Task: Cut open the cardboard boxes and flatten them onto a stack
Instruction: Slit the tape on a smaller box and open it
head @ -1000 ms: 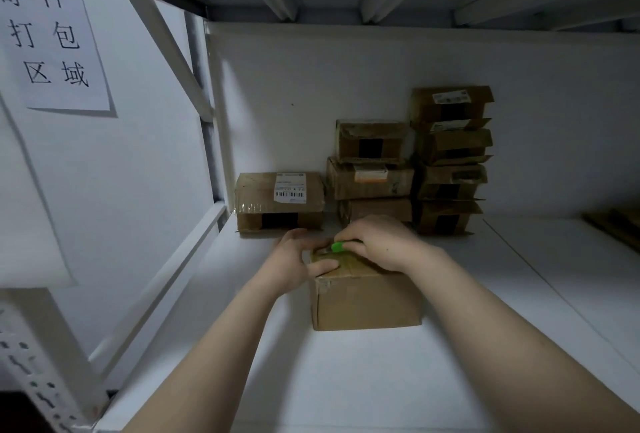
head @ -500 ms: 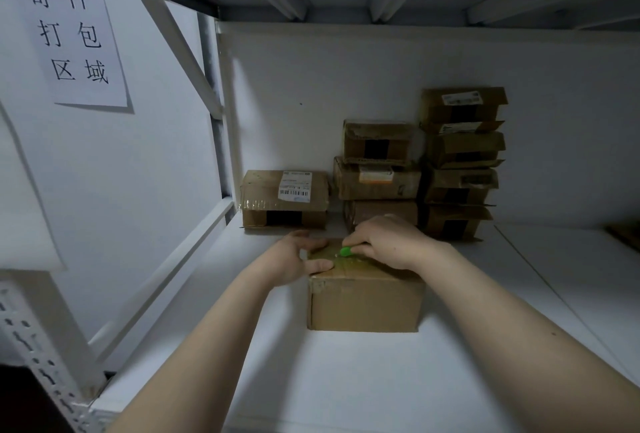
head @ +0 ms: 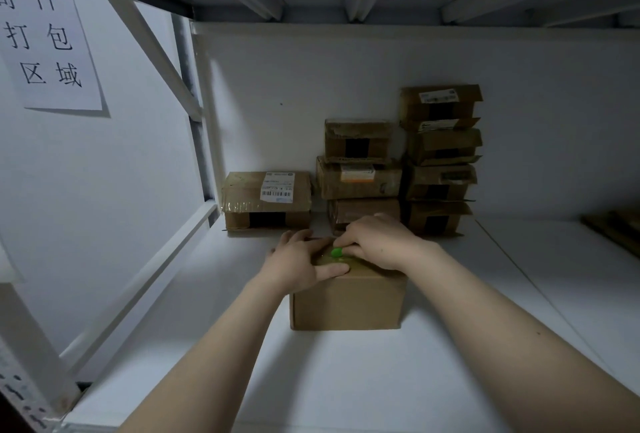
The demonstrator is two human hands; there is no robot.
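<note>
Head view: a closed cardboard box (head: 349, 301) stands on the white shelf (head: 346, 380), straight ahead of the person and within reach of both bare forearms. The left hand (head: 301, 259) lies flat on the left part of the box's top, its fingers (head: 294, 237) straight and spread, the thumb stretched along the near top edge. The right hand (head: 377, 242) sits over the right part of the top, knuckles up, its fingers curled round a green cutter (head: 336, 252). Only the cutter's rounded green end shows, poking out toward the left hand just above the taped top; the blade cannot be seen.

Behind the box and to its left, a labelled box (head: 266, 199) with a barcode sticker rests against the back wall. Directly behind the box rises a stack of three boxes (head: 360, 176), the lowest partly hidden by the right hand. Behind the box and to its right, touching that stack, is a stack of four boxes (head: 440, 159), some flaps loose. Far to the right of the box, at the frame's edge, lies flat brown cardboard (head: 616, 228), dim and cut off. High to the left of the box, a paper sign (head: 48, 45) with printed characters hangs on the side wall.
</note>
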